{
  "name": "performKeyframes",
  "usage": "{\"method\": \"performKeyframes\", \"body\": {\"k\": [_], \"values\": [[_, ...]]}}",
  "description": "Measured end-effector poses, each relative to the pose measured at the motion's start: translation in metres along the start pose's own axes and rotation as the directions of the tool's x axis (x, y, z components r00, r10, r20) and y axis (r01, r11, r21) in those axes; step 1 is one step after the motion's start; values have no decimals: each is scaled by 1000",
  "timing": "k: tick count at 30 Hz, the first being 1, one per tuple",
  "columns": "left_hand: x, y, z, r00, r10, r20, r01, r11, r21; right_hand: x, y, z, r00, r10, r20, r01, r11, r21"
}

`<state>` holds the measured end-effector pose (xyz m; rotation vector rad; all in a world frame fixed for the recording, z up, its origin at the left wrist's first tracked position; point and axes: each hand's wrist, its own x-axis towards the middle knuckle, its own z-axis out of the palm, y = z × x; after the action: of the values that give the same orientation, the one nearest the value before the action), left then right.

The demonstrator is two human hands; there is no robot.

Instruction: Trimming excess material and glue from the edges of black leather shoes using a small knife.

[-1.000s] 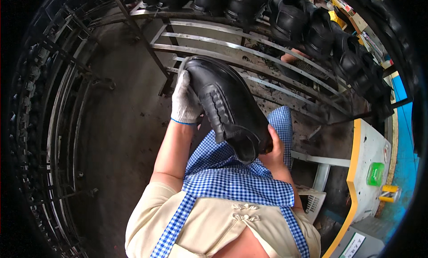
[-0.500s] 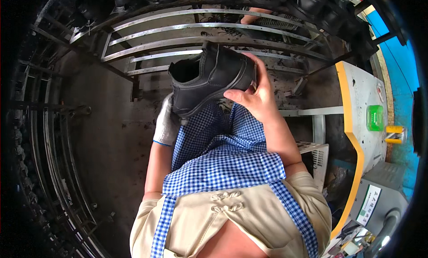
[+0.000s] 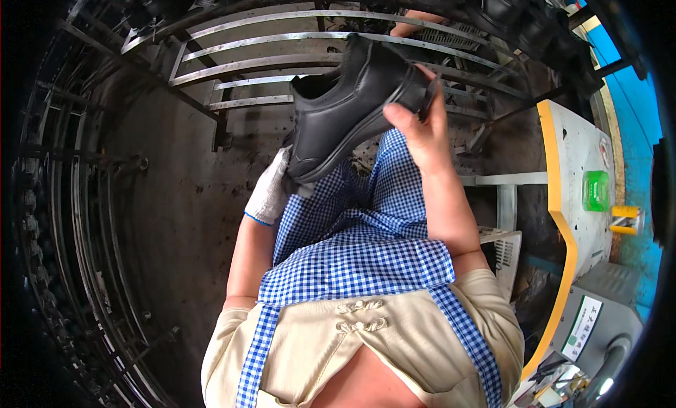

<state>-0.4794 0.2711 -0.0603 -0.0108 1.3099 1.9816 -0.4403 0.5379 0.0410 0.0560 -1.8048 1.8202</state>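
Observation:
A black shoe [image 3: 345, 108] is held up in front of me over my lap, tilted so that its opening faces up and left. My left hand [image 3: 274, 184], in a white knitted glove with a blue cuff, grips the shoe's lower left end, its fingers mostly hidden underneath. My bare right hand [image 3: 422, 130] is closed around the other end, with the thumb lying on the near side and the fingers behind. A dark flap sticks out beside the right fingers; what it is I cannot make out.
Metal rails of a rack [image 3: 260, 71] run across the far side, with more black shoes [image 3: 503, 10] above. Another rack [image 3: 77, 218] stands at left. A yellow-edged white table [image 3: 572, 168] at right bears a green container [image 3: 596, 191]. A grey machine [image 3: 598, 316] is near it. Beyond the rails, part of another person's limb [image 3: 417, 22] shows.
The shoe has moved up and right and tilted more steeply, its right end rising. Both hands keep their hold and have moved with it. The dark flap by the right fingers now stands out.

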Motion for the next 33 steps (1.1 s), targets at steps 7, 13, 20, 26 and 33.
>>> {"method": "performKeyframes", "body": {"k": [7, 13, 20, 26, 33], "values": [[-21, 85, 59, 731, 674, 112, -639, 617, 459, 2, -21, 5, 987, -55, 154, 101, 944, -315], [-26, 99, 90, 976, 156, 149, -143, 985, -95, -2, -23, 15, 834, -170, 524, 386, 859, -335], [-46, 97, 111, 919, 354, 174, -384, 904, 188, 8, -62, 5, 811, -242, 532, 498, 764, -411], [-44, 97, 122, 769, 586, 257, -637, 662, 396, 15, -74, 11, 683, -386, 620, 700, 587, -406], [-37, 88, 132, 659, 692, 293, -664, 353, 659, 6, -83, 14, 602, -322, 730, 798, 227, -558]]}}
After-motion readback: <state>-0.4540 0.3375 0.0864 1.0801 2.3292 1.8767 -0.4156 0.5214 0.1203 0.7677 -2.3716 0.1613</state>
